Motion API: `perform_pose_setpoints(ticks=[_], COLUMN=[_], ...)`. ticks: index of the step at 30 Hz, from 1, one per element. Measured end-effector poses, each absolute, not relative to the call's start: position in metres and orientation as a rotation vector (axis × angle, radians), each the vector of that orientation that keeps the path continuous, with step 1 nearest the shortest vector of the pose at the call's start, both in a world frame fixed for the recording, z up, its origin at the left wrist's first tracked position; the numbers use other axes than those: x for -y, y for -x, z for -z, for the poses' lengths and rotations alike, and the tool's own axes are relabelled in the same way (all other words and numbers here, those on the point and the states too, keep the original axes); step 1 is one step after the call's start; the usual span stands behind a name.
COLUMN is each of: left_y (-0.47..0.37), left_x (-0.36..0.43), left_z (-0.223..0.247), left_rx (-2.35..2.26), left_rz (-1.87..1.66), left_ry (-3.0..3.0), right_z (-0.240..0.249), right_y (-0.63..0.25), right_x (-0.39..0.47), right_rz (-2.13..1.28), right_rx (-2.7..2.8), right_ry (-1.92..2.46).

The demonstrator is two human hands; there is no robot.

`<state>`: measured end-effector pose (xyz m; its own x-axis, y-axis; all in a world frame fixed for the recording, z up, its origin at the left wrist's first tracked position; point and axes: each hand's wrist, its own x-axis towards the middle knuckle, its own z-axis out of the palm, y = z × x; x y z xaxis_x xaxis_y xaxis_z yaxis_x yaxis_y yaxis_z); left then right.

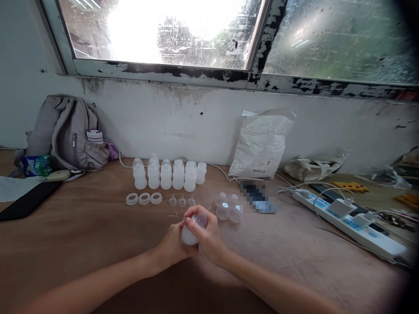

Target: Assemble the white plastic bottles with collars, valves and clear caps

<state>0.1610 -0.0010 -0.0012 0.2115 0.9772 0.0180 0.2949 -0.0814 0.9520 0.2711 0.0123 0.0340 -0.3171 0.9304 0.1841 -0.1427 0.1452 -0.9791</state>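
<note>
Held bottle: a small milky-white bottle (188, 237) with a clear top (199, 220) is between the person's two hands, over the near-middle part of the brown table (108, 235), in front of the sorted parts; whether its base touches the tabletop cannot be told.
Left hand: the left hand (175, 243) wraps the bottle's body from the side and below, fingers closed round it and partly hidden.
Right hand: the right hand (210, 235) curls over the upper end, fingers bent round the far side, thumb lying against the clear top.
Bottle row: a group of milky bottles (166, 179) stands upright near the wall (157, 117), most with clear domed tops.
Rings: three pale rings (144, 199) lie side by side before the row, toward its left end.
Teats: three clear teats (182, 201) sit in a line just right of the rings, tips up.
Domes: four clear domed caps (222, 212) are clustered just beyond the right hand, to its right.
Right side: a blurred-out phone (258, 198), a white padded envelope (262, 144) leaning on the wall, and a power strip (347, 223) with plugged-in chargers.
Left side: a grey backpack (62, 131) against the wall.
</note>
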Motion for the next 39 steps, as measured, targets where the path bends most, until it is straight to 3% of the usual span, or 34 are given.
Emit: perform_pose_setpoints(ticks=[9, 16, 21, 24, 33, 39], left_y=[-0.161, -0.155, -0.151, -0.150, -0.144, -0.145], left_x=[-0.006, -0.022, -0.022, -0.023, -0.027, -0.026], left_z=[0.001, 0.003, -0.001, 0.001, 0.009, 0.007], left_rx=[-1.382, -1.269, -1.260, -1.175, -1.060, -1.049], left_rz=[-1.066, -1.185, -1.216, -1.158, -1.044, -1.027], left_ry=[-1.744, -1.479, -1.332, -1.374, -1.472, -1.468], right_z=[-0.031, -0.051, -0.055, -0.046, -0.033, -0.059], right_y=[-0.269, -0.309, -0.363, -0.374, -0.362, -0.338], right_x=[-0.018, -0.091, -0.141, -0.149, -0.146, -0.122], right_rz=[-1.156, -1.042, -0.175, 0.054, -0.045, -0.541], right_rx=[1.560, 1.860, 2.171, 2.375, 2.514, 1.955], right_ry=[0.840, 0.757, 1.351, 1.549, 1.497, 0.995])
